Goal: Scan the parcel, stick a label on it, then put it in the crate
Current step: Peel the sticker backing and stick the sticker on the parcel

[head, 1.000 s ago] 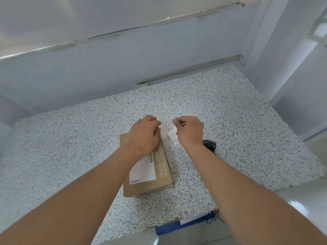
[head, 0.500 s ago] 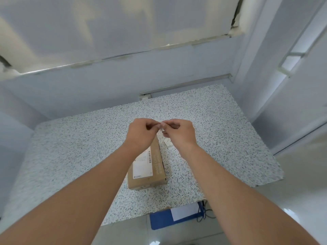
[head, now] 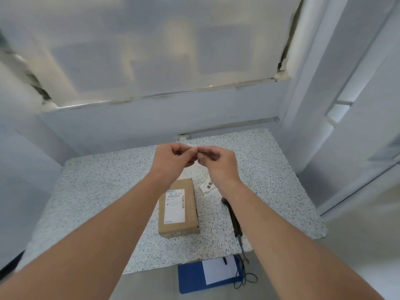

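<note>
A brown cardboard parcel with a white shipping slip lies flat on the speckled table. My left hand and my right hand are raised above the table's far half, fingertips pinched together on a small white label between them. A white label sheet with black print hangs or lies under my right wrist, just right of the parcel. The black scanner lies on the table beside my right forearm, partly hidden by it.
A blue crate with a white paper inside stands on the floor below the table's near edge, the scanner's cable looping over it. A wall and frosted window close the far side; a white frame stands to the right.
Both hands rose off the parcel and came together, pinching the small label. My head tilted up and back, so the table looks smaller and the crate and scanner show.
</note>
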Demonstrator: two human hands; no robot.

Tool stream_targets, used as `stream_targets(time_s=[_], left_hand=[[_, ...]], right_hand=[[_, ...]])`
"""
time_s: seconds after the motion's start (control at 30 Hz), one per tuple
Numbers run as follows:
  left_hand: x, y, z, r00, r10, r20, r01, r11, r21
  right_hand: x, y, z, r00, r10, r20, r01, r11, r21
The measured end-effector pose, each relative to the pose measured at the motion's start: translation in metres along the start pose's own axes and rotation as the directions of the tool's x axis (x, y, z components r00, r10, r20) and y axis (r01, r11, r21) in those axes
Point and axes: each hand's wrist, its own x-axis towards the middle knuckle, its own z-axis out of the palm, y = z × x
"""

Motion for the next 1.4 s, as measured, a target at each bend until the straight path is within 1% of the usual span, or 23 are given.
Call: stream_targets(time_s=[0.17, 0.27, 0.5, 0.67, 0.8, 0.97, 1.27, 1.4], left_hand=[[-0.006, 0.035, 0.0, 1.0, 0.013, 0.009, -0.013, 0.999, -0.046], [-0.01, 0.053, -0.002, 1.0, 0.022, 0.008, -0.022, 0.997, -0.078], [-0.018, 0.081, -0.012, 0.997, 0.049, 0.059, -0.041, 0.991, -0.131], [-0.021, 0.092, -0.022, 0.99, 0.072, 0.124, -0.051, 0.985, -0.167], [-0.025, 0.098, -0.028, 0.987, 0.081, 0.142, -0.051, 0.978, -0.204], [-0.029, 0.106, -0.033, 0.99, 0.073, 0.122, -0.045, 0.974, -0.22], [-0.034, 0.122, -0.041, 0.982, 0.134, 0.136, -0.112, 0.981, -0.159], [-0.033, 0.126, -0.043, 0.975, 0.165, 0.149, -0.145, 0.98, -0.133]], right_hand=[[-0.002, -0.033, -0.003, 0.995, -0.095, -0.024, 0.093, 0.994, -0.062], [-0.005, -0.049, -0.004, 0.988, -0.155, 0.001, 0.155, 0.983, -0.095], [-0.011, -0.084, -0.005, 0.963, -0.267, 0.038, 0.269, 0.951, -0.151], [-0.015, -0.103, -0.006, 0.939, -0.334, 0.082, 0.343, 0.896, -0.282], [-0.02, -0.117, -0.006, 0.922, -0.366, 0.13, 0.388, 0.854, -0.346], [-0.027, -0.131, -0.006, 0.91, -0.366, 0.194, 0.414, 0.826, -0.382], [-0.035, -0.151, -0.006, 0.885, -0.405, 0.229, 0.465, 0.771, -0.434], [-0.036, -0.157, -0.006, 0.887, -0.406, 0.221, 0.462, 0.766, -0.447]])
